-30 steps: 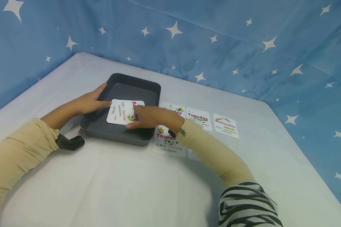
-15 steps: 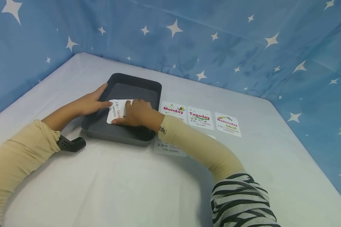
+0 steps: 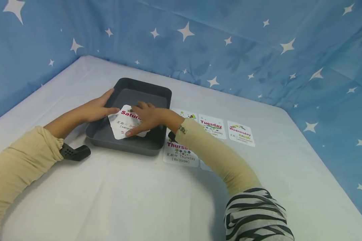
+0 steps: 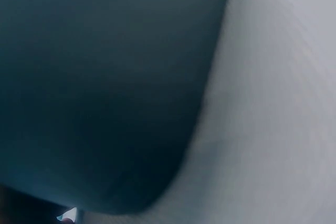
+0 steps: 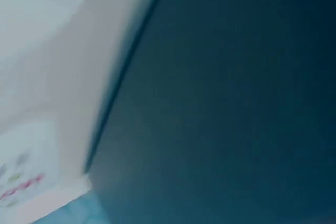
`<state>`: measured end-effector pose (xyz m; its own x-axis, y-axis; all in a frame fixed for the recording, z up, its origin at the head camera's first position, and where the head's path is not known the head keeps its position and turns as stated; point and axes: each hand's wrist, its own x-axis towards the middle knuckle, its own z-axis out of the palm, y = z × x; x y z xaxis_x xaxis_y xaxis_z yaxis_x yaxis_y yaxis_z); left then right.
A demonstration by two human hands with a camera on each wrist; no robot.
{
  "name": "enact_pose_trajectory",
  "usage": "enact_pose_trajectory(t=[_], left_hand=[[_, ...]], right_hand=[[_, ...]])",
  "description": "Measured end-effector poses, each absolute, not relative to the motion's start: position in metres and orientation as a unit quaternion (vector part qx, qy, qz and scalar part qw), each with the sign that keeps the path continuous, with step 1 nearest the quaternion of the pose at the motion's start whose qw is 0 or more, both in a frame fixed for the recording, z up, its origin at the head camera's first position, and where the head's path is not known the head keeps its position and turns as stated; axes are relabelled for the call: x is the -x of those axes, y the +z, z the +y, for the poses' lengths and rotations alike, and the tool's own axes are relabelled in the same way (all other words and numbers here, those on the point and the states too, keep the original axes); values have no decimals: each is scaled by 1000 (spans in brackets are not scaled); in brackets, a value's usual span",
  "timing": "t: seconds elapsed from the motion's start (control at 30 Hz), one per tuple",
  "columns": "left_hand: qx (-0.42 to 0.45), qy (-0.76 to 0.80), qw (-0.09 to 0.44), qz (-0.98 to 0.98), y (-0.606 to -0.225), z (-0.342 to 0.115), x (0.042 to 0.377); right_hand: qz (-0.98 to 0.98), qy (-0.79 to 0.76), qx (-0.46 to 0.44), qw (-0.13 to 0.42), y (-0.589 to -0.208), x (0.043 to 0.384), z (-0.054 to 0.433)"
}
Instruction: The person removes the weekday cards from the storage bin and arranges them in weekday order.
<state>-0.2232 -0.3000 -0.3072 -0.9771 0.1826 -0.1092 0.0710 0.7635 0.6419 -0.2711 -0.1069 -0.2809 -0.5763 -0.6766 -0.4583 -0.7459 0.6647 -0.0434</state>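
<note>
In the head view, a white "Saturday" card (image 3: 122, 122) lies in a dark grey tray (image 3: 101, 132), overlapping another card whose corners show beneath it. My right hand (image 3: 147, 115) reaches over the tray's right wall and holds the Saturday card, thumb at its lower edge and fingers across its top. My left hand (image 3: 96, 108) rests at the tray's left wall. Its index finger lies straight along the rim, and its straight thumb points inward, the tip close to the cards; the other fingers are hidden. Dark surfaces fill much of both wrist views, and neither hand's grip appears there.
To the tray's right lie cards for Monday (image 3: 187, 113), Tuesday (image 3: 212, 127), Wednesday (image 3: 240, 134) and Thursday (image 3: 181, 155). Another card (image 3: 205, 166) is mostly covered by my right forearm. A blue curtain (image 3: 199, 43) with white stars stands behind the white table (image 3: 132, 201).
The Saturday card has turned from sideways to nearly upright, showing a second card beneath. My right hand moved left over it, then shifted back slightly right. My left hand stays in place.
</note>
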Motion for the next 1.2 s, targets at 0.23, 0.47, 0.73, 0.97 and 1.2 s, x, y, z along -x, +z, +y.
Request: enact_pose_trajectory(t=[0.23,0.47,0.73,0.97,1.2], left_hand=[[-76,335,85,935,-307,-303,222],[-67,332,89,937,-307,-301,224],[-63,329,89,938,-306,-300,223],[-64,327,89,939,-306,-300,225],[-62,334,87,937,-308,-304,224]], right_hand=[[907,104,359,194,-291,257,-124],[878,85,400,247,-277,283,-106],[877,73,397,259,-284,291,-101],[898,101,376,205,-279,284,-106],[922,110,322,183,-280,289,-105]])
